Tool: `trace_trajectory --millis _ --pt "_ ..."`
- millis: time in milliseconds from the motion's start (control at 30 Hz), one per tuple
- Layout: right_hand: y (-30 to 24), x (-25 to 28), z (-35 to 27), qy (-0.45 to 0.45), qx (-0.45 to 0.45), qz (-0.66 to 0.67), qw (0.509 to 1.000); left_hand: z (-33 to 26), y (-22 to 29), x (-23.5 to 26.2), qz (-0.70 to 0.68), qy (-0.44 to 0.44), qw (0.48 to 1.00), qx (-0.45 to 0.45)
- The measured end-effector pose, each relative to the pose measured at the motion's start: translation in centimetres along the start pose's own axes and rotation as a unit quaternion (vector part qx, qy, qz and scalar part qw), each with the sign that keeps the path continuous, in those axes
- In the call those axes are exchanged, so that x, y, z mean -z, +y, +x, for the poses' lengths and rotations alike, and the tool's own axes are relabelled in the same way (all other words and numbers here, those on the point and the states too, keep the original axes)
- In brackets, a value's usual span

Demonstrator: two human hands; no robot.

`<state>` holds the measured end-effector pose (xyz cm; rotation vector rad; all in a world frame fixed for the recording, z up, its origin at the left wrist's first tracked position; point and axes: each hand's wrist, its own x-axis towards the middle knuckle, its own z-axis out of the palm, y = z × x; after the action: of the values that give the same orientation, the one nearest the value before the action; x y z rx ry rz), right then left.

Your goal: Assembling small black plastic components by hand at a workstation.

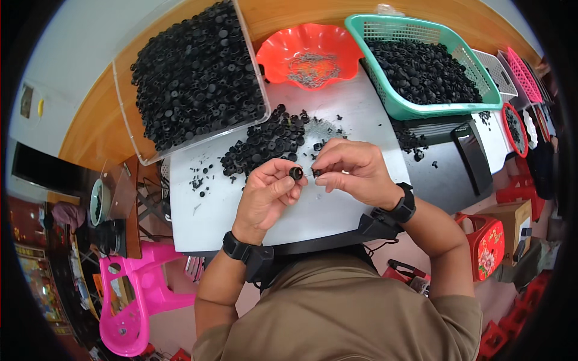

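Observation:
My left hand (270, 191) pinches a black round cap (295, 173) with its open side turned toward my right hand. Between the thumb and forefinger of my right hand (356, 171) is a small black plastic part (316, 172). A thin pin seems to stretch across the narrow gap between the two pieces; it is too fine to make out fully. Both hands hover over the white tabletop (211, 222). Just beyond them lies a loose pile of black caps (271, 141), with tiny black bits scattered around it.
A clear bin (263, 111) heaped with black caps stands at the far left. Behind the pile sits a red wavy bowl (274, 48) of thin metal pins. A green basket (394, 108) of black parts is at the far right. A pink stool (144, 289) stands lower left.

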<state>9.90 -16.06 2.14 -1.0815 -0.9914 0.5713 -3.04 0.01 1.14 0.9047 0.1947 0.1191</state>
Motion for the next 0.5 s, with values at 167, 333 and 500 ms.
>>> trace_trajectory --millis 167,333,500 --pt "-0.33 0.24 0.14 -0.017 -0.005 -0.022 1.000 0.41 -0.89 0.27 -0.034 -0.036 0.999 0.003" --pt "-0.17 0.03 0.13 0.001 -0.017 -0.036 0.999 0.62 -1.08 0.23 -0.030 -0.027 0.999 -0.004" --pt "-0.09 0.18 0.26 -0.008 0.002 -0.080 0.997 0.57 -1.20 0.13 -0.004 -0.024 1.000 -0.011"
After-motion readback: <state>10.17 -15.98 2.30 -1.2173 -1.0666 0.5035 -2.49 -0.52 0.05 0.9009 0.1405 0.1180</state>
